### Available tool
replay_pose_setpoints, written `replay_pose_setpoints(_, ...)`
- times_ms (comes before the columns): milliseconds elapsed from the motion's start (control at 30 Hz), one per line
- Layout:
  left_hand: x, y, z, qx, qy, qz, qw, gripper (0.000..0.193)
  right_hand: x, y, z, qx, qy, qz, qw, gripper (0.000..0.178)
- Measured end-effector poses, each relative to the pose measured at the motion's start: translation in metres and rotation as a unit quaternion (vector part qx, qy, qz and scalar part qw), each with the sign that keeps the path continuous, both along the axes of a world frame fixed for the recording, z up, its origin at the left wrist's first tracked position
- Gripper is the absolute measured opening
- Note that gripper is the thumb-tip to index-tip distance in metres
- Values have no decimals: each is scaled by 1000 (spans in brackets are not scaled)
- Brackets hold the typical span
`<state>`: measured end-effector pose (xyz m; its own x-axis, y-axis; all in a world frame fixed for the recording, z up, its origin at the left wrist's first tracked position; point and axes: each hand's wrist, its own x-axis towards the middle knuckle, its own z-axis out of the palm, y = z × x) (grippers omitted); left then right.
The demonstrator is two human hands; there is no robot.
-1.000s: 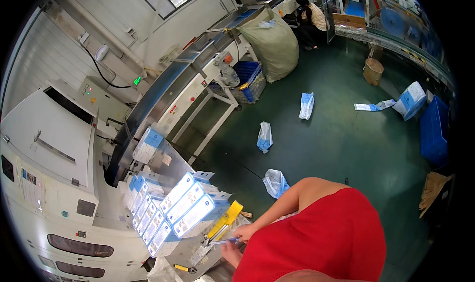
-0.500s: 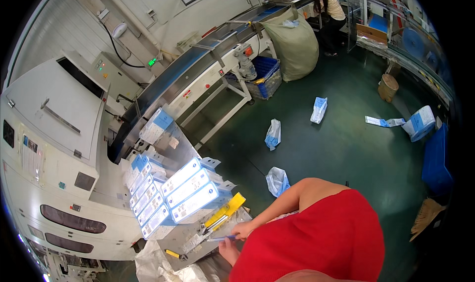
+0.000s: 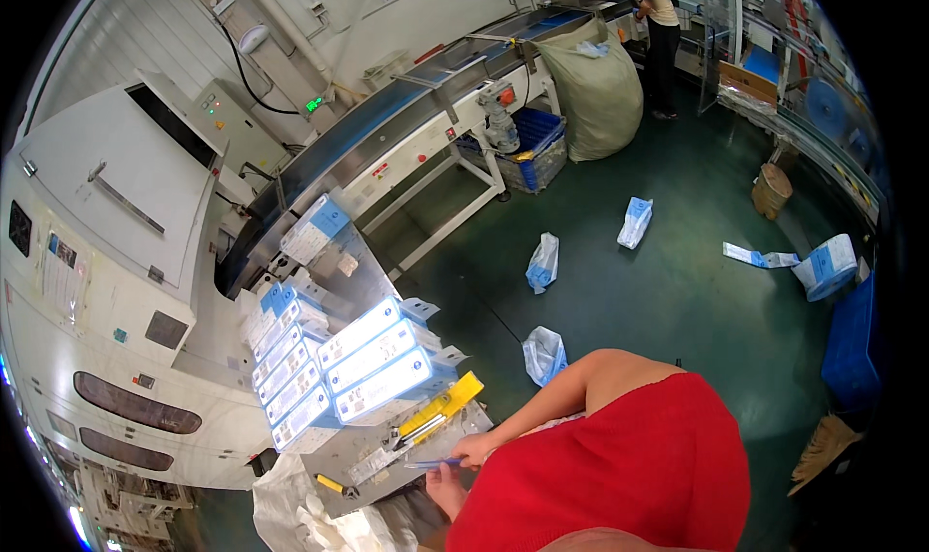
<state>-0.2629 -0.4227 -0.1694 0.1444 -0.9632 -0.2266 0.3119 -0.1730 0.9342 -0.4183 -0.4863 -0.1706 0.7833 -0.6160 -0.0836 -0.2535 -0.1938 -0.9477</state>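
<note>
Low in the head view, my right hand (image 3: 472, 449) is closed on a slim purple pen-shaped thing (image 3: 435, 464); its exact kind is too small to make out. Just below it, my left hand (image 3: 446, 492) has its fingers bent up against the same thing. Both hands are over the corner of a metal table (image 3: 387, 482). Beyond them on the table are a yellow tray-like holder (image 3: 443, 407), a metal tool (image 3: 418, 434) and a yellow-handled adjustable wrench (image 3: 336, 485). Blue-and-white packs (image 3: 382, 358) stand stacked farther left.
A conveyor (image 3: 387, 126) runs back past a big green sack (image 3: 595, 92) and a blue crate (image 3: 532, 150). Plastic packs (image 3: 544, 357) lie on the floor. A blue bin (image 3: 852, 344) stands right. White sacking (image 3: 290, 508) hangs by the table. A person (image 3: 660, 39) stands far back.
The whole view has shifted slightly. The far person, bent over before, now stands more upright. My hands stay almost in place with the slim purple thing.
</note>
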Motion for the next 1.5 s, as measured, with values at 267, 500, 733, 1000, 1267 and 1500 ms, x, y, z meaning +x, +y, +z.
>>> replay_pose_setpoints(267,1,-8,30,49,-55,103,992,7,-6,-1,33,21,10,-49,999,15)
replay_pose_setpoints(500,-7,-47,196,-233,-184,241,924,9,-6,-7,15,14,23,-80,996,18)
replay_pose_setpoints(733,-36,-47,359,-544,-269,135,783,29,-13,-8,20,45,-12,-72,996,18)
replay_pose_setpoints(1000,-67,-30,469,-675,-241,-80,693,70,-23,-12,37,66,-3,-113,991,19)
replay_pose_setpoints(1267,-97,-16,469,-376,-161,-250,878,86,-18,-18,25,60,0,-114,992,18)
replay_pose_setpoints(1500,-84,36,506,-216,33,-276,936,44,4,-16,19,57,2,-59,997,14)
